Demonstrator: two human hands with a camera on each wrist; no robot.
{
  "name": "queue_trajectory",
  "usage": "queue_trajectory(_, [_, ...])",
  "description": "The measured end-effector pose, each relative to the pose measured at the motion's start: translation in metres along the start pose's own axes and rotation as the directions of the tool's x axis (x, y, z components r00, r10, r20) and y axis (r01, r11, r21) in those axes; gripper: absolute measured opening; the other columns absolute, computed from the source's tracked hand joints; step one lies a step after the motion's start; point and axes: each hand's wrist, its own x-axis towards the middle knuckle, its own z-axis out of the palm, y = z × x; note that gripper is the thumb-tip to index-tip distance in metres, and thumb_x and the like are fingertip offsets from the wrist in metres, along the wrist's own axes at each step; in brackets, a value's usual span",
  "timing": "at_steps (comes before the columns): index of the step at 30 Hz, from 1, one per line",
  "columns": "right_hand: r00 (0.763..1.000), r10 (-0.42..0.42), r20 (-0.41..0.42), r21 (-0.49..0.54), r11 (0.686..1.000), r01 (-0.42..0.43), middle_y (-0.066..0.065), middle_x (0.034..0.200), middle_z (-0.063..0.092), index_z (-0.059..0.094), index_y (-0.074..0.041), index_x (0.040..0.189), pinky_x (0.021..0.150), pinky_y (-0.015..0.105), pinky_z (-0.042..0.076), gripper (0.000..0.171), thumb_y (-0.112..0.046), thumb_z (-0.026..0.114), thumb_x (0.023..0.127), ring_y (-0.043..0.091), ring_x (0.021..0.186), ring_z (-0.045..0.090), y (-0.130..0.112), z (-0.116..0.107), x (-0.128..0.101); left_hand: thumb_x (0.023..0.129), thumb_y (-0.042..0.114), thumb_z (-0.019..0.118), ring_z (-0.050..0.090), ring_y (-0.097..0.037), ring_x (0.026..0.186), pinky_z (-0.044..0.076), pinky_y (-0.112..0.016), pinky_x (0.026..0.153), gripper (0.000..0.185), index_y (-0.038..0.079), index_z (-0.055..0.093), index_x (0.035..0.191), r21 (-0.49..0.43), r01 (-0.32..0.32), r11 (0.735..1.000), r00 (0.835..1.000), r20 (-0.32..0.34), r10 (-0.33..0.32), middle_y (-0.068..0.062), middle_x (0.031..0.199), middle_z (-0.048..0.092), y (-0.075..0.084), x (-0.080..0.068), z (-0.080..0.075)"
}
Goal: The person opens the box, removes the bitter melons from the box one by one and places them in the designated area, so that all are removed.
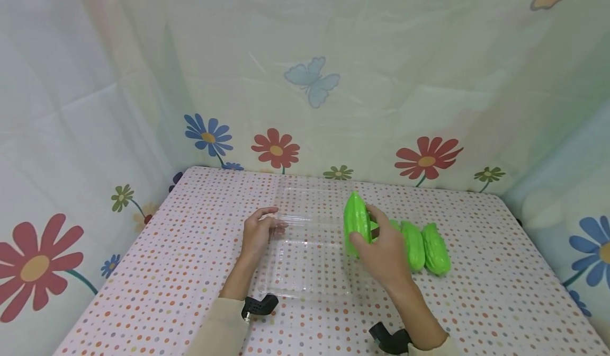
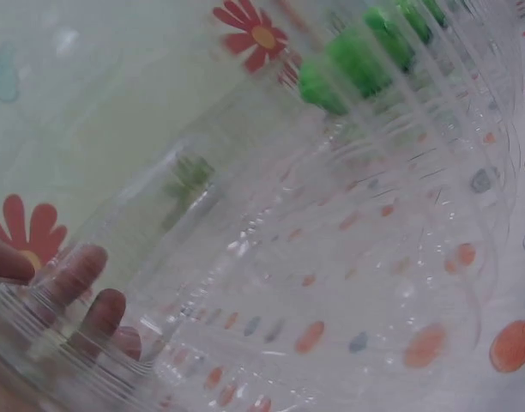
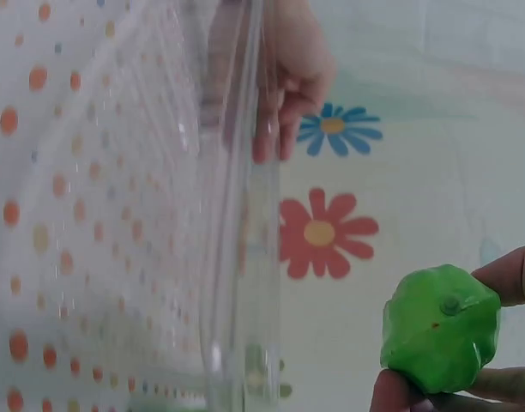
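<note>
My right hand holds a bright green bitter melon between thumb and fingers, raised over the right side of a clear plastic box. The right wrist view shows this melon end-on, gripped at its sides. At the box's left side, my left hand grips the wall, its fingertips showing through the plastic. Two more bitter melons, one beside another, lie on the table to the right of my right hand. Further green behind that hand is partly hidden.
A clear hinged lid appears to stretch behind the box, faint against the cloth. The dotted tablecloth covers the table. Flower-printed curtains enclose its back and sides.
</note>
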Motion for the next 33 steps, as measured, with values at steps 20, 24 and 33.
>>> queue_trajectory(20, [0.979,0.086,-0.187,-0.087,0.991,-0.104,0.020,0.126,0.064,0.055,-0.007,0.145,0.059,0.019,0.047,0.054,-0.025,0.064,0.096,0.024,0.101,0.055,0.057,-0.072,0.015,0.090,0.003,0.054,0.074,-0.037,0.079,0.060,-0.028,0.067,0.040,-0.006,0.061,0.129,-0.008,0.001,1.000,1.000,-0.001,-0.001,-0.021,0.089,0.076,0.000,0.001,0.000])
queue_trajectory(24, [0.974,0.129,-0.187,-0.092,0.985,-0.148,0.018,0.126,0.065,0.056,-0.006,0.143,0.063,0.019,0.045,0.050,-0.028,0.057,0.099,0.019,0.100,0.054,0.070,-0.080,0.017,0.090,0.003,0.054,0.074,-0.040,0.082,0.062,-0.031,0.069,0.040,-0.006,0.061,0.129,-0.015,-0.001,1.000,1.000,0.002,0.001,-0.018,0.088,0.076,0.000,0.001,-0.001])
queue_trajectory(33, [0.932,0.257,-0.255,-0.054,0.959,-0.279,0.013,0.133,0.062,0.055,-0.012,0.147,0.064,0.015,0.044,0.051,-0.032,0.054,0.100,0.010,0.096,0.054,0.096,-0.098,0.018,0.091,0.003,0.054,0.074,-0.038,0.081,0.061,-0.030,0.068,0.039,-0.004,0.062,0.129,-0.013,0.004,1.000,1.000,-0.002,-0.004,-0.017,0.087,0.076,-0.002,0.000,0.000])
